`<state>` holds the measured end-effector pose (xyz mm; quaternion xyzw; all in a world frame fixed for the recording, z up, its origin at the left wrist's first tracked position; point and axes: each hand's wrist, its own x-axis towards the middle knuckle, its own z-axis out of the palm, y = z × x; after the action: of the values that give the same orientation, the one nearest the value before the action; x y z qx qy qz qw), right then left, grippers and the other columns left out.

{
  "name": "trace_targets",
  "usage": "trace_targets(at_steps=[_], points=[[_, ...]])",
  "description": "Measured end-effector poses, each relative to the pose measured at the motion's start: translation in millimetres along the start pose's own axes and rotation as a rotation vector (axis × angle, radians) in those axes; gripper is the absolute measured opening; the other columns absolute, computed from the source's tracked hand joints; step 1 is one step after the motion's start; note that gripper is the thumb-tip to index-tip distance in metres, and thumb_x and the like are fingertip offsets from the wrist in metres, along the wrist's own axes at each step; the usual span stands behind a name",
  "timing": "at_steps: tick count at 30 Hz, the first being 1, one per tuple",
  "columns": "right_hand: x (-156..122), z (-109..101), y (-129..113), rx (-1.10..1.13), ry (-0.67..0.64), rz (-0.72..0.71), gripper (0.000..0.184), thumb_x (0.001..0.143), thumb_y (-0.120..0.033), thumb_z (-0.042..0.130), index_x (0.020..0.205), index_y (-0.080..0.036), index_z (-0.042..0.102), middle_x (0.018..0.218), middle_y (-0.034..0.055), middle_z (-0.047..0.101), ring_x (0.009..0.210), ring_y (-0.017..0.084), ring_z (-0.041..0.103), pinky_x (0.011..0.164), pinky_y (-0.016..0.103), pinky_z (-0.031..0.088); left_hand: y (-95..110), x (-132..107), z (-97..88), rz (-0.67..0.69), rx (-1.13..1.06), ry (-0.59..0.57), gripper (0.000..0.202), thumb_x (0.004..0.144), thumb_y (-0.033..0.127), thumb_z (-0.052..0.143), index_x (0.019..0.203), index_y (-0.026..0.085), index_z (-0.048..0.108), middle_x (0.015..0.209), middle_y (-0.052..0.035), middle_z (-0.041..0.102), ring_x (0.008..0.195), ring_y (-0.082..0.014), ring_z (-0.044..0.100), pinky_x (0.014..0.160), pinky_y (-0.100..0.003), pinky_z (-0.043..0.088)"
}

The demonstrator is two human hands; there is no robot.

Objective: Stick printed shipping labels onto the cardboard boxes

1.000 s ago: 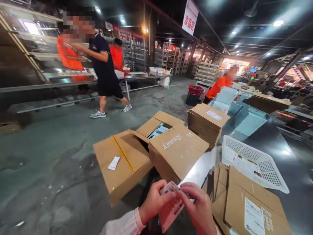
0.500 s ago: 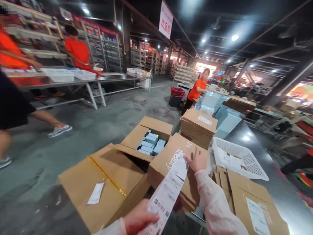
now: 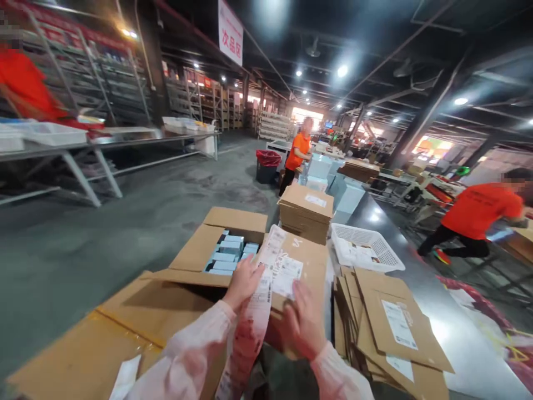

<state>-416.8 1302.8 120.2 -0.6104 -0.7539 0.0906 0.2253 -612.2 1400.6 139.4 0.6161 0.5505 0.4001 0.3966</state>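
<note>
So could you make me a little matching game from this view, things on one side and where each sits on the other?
Things:
1. long label strip
2. small blue boxes
3. white mesh basket
4. red-lined bin

Places:
A. on the grey floor, far off
B. inside the open carton
C. on the shiny table, beyond the flat cartons
D. lying over the carton flap, under both hands

Pairs: 1-D, 2-B, 3-C, 4-A

dim hall, bright ceiling spots flaring; glare on the steel table (image 3: 420, 311); strong wide-angle bending at edges; motion blur at left.
</note>
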Motion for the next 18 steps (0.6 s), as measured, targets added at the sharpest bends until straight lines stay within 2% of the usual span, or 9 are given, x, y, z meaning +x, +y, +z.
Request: trace_targets(at_steps=[2,4,7,9,10,12,14,16,18], points=[[-11,-1,22,0.056,0.191,0.395,0.076,0.093,-0.053,0.031,0.139,0.006,0.036,0.147,0.0302,0.030,0.141,0.039,0.020,0.114,0.061,0.013,-1,17,8.5,-0.001,0.190,0.014,0.031,0.080,0.035,0.055,0.089,0.010,0.072,0.139,-0.0211,0.049,0.138,-0.0351,0.029,0.113,-0.046,0.023],[-15,-3,40,0.133,0.190,0.581,0.084,0.089,-0.061,0.033,0.137,0.009,0.037,0.144,0.0342,0.033,0.140,0.043,0.022,0.111,0.063,0.018,1,19,13.9,-0.038,0.181,-0.044,0.034,0.079,0.037,0.055,0.090,0.008,0.071,0.137,-0.0233,0.049,0.138,-0.0364,0.031,0.112,-0.048,0.024],[-20,-8,52,0.235,0.107,0.546,0.070,0.090,-0.060,0.034,0.135,-0.008,0.048,0.142,0.0213,0.045,0.138,0.034,0.033,0.110,0.054,0.031,18,-4,26.1,-0.078,-0.068,-0.238,0.057,0.078,0.059,0.052,0.095,0.007,0.069,0.111,-0.0212,0.067,0.112,-0.0349,0.058,0.093,-0.043,0.046],[-24,-12,49,0.256,0.101,0.495,0.064,0.090,-0.054,0.040,0.139,-0.013,0.045,0.146,0.0163,0.042,0.140,0.029,0.030,0.111,0.049,0.032,35,-24,38.5,-0.061,-0.265,-0.374,0.067,0.077,0.067,0.047,0.102,0.008,0.066,0.097,-0.0163,0.071,0.095,-0.0313,0.065,0.082,-0.040,0.052],[-26,-13,45,0.230,0.102,0.479,0.065,0.089,-0.051,0.045,0.141,-0.012,0.041,0.149,0.0169,0.037,0.141,0.030,0.026,0.112,0.049,0.030,42,-31,44.2,-0.014,-0.321,-0.383,0.066,0.079,0.066,0.046,0.107,0.009,0.065,0.098,-0.0146,0.071,0.095,-0.0302,0.065,0.083,-0.039,0.052],[-28,-16,37,0.120,0.081,0.472,0.070,0.087,-0.044,0.051,0.144,-0.007,0.035,0.152,0.0206,0.027,0.143,0.034,0.019,0.114,0.052,0.025,50,-31,49.2,0.124,-0.223,-0.241,0.054,0.084,0.056,0.045,0.111,0.012,0.064,0.110,-0.0136,0.068,0.111,-0.0296,0.059,0.097,-0.039,0.045],[-28,-19,29,0.006,0.025,0.473,0.067,0.088,-0.041,0.050,0.143,-0.005,0.036,0.152,0.0234,0.024,0.143,0.037,0.016,0.114,0.054,0.022,43,-12,39.8,0.166,0.113,0.006,0.044,0.085,0.043,0.044,0.109,0.012,0.066,0.127,-0.0168,0.059,0.128,-0.0329,0.044,0.109,-0.045,0.031],[-26,-20,24,-0.054,-0.012,0.475,0.061,0.091,-0.039,0.045,0.142,-0.007,0.039,0.152,0.0236,0.025,0.143,0.038,0.015,0.113,0.055,0.023,25,18,15.6,0.020,0.442,0.165,0.041,0.084,0.036,0.043,0.102,0.009,0.068,0.136,-0.0229,0.050,0.136,-0.0404,0.029,0.111,-0.056,0.019],[-22,-20,19,-0.094,0.007,0.472,0.055,0.093,-0.038,0.041,0.141,-0.012,0.043,0.154,0.0199,0.021,0.143,0.039,0.010,0.112,0.059,0.020,7,42,-14.4,-0.132,0.549,0.142,0.041,0.084,0.037,0.043,0.094,0.008,0.070,0.124,-0.0269,0.058,0.129,-0.0457,0.037,0.103,-0.062,0.026]])
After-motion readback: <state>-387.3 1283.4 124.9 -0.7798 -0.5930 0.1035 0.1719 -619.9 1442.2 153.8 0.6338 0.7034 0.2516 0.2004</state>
